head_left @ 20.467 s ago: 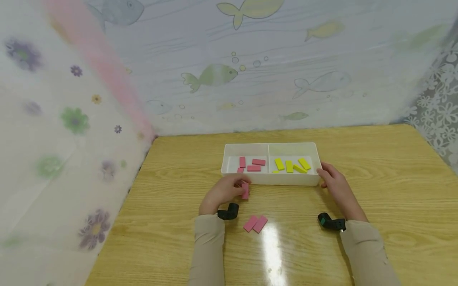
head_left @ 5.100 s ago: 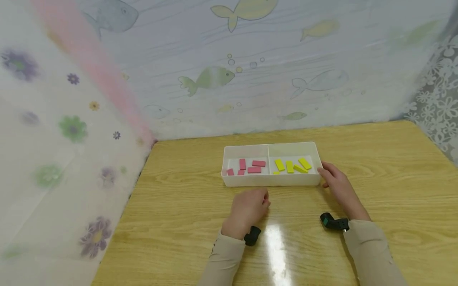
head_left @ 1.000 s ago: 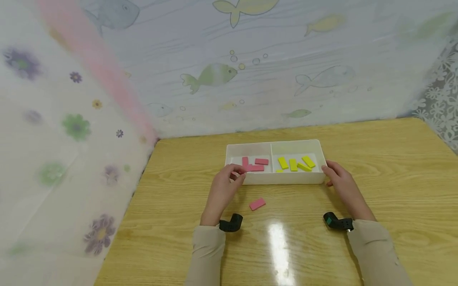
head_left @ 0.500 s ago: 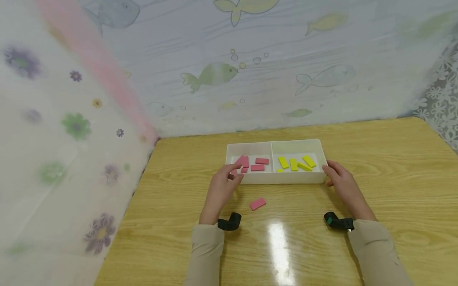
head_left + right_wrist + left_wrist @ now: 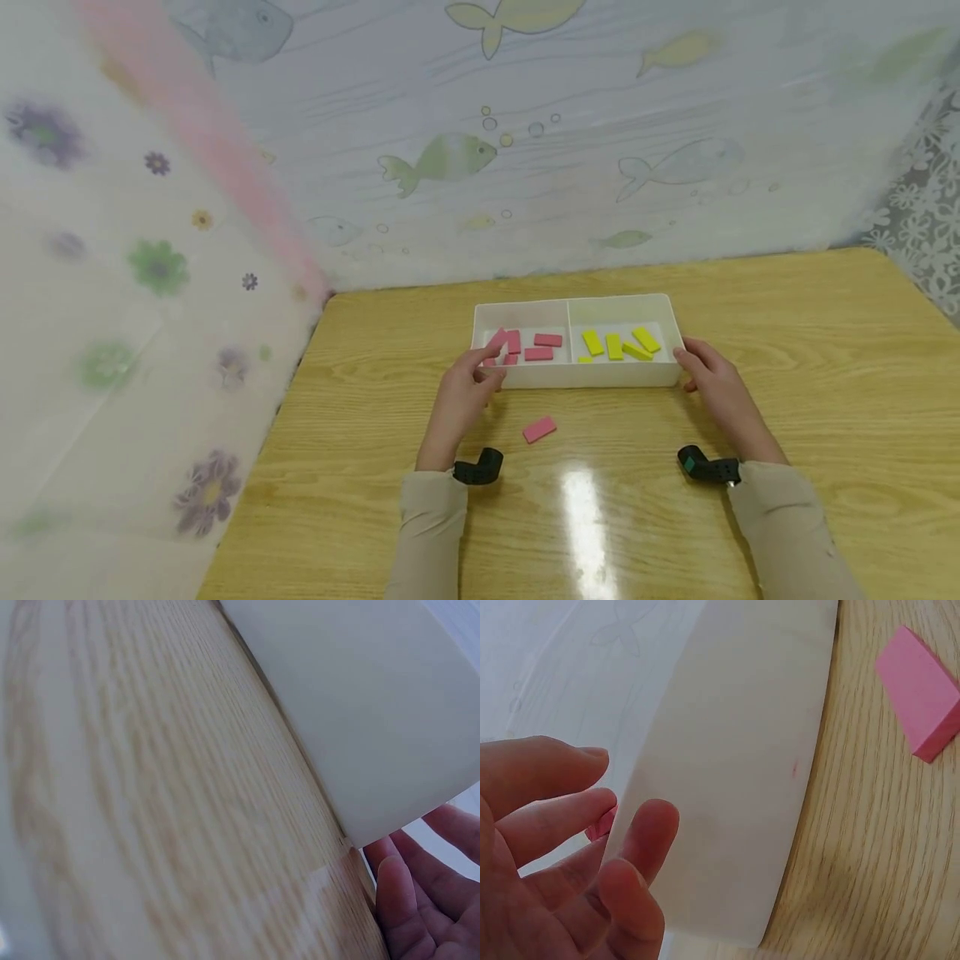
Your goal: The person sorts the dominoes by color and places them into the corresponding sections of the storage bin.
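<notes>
A white divided tray (image 5: 592, 377) holds pink rectangular blocks (image 5: 538, 354) in its left compartment and yellow ones (image 5: 614, 347) in its right. My left hand (image 5: 459, 400) reaches over the front rim at the left end, thumb and forefinger apart with nothing between them. Just beyond its fingertips, one pink block (image 5: 497, 338) leans at a slant near others. In the left wrist view a bit of pink (image 5: 601, 823) shows behind the fingers. My right hand (image 5: 720, 392) rests against the tray's right front corner, thumb at the rim. A single pink block (image 5: 540, 430) lies on the table in front.
The wood-grain table (image 5: 360, 433) meets a fish-patterned covering (image 5: 555, 200) behind the tray and a flower-patterned one (image 5: 135, 350) at left. Black wrist cameras (image 5: 480, 467) sit on both wrists. A bright reflection streaks the table's front.
A second ago my left hand held a pink block over the left compartment; it has let go and the block leans inside. Earlier more pink blocks were outside. My right hand stays at the tray's corner.
</notes>
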### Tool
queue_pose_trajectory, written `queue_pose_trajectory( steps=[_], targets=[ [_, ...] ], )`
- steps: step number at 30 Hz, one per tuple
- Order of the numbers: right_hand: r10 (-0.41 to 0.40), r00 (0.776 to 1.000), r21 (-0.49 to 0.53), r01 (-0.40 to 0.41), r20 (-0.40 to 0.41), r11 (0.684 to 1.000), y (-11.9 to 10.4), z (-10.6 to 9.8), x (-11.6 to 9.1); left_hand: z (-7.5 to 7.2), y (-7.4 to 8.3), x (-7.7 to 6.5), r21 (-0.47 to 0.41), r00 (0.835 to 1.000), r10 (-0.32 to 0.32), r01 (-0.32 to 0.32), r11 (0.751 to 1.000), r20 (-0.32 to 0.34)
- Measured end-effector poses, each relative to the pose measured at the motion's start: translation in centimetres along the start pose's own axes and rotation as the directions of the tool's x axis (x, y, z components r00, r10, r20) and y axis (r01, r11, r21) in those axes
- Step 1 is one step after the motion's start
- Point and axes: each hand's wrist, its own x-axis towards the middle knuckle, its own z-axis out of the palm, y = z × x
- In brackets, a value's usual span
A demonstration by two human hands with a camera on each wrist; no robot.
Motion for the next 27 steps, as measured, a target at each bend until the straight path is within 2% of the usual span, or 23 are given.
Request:
queue_pose_trajectory(
  steps=[7, 10, 12, 14, 16, 19, 27],
  targets=[
    [0.002, 1.000, -0.001, -0.002, -0.001, 1.000, 0.03, 0.04, 0.08, -0.03, -0.27, 0.11, -0.050, 0.998, -0.060, 0.060, 0.997, 0.007],
    [0.007, 1.000, 0.002, -0.007, 0.002, 1.000, 0.04, 0.02, 0.07, -0.17, -0.28, 0.15, -0.154, 0.996, -0.078, 0.082, 0.985, 0.033],
    [0.012, 1.000, 0.003, -0.012, 0.008, 1.000, 0.05, -0.02, 0.04, -0.25, -0.15, 0.12, -0.257, 0.994, -0.096, 0.108, 0.960, 0.060],
    [0.011, 1.000, 0.003, -0.011, 0.012, 1.000, 0.05, -0.05, 0.03, -0.32, 0.06, 0.10, -0.357, 0.989, -0.121, 0.144, 0.923, 0.085],
    [0.009, 1.000, -0.001, -0.009, 0.013, 1.000, 0.07, -0.08, 0.03, -0.36, 0.29, 0.03, -0.419, 0.985, -0.141, 0.172, 0.892, 0.103],
    [0.005, 1.000, -0.004, -0.005, 0.013, 1.000, 0.06, -0.09, 0.03, -0.35, 0.38, 0.01, -0.444, 0.980, -0.162, 0.195, 0.875, 0.112],
    [0.011, 1.000, 0.000, -0.011, 0.019, 1.000, -0.04, -0.11, -0.06, 0.03, 0.21, -0.04, -0.465, 0.979, -0.160, 0.200, 0.862, 0.125]
  ],
)
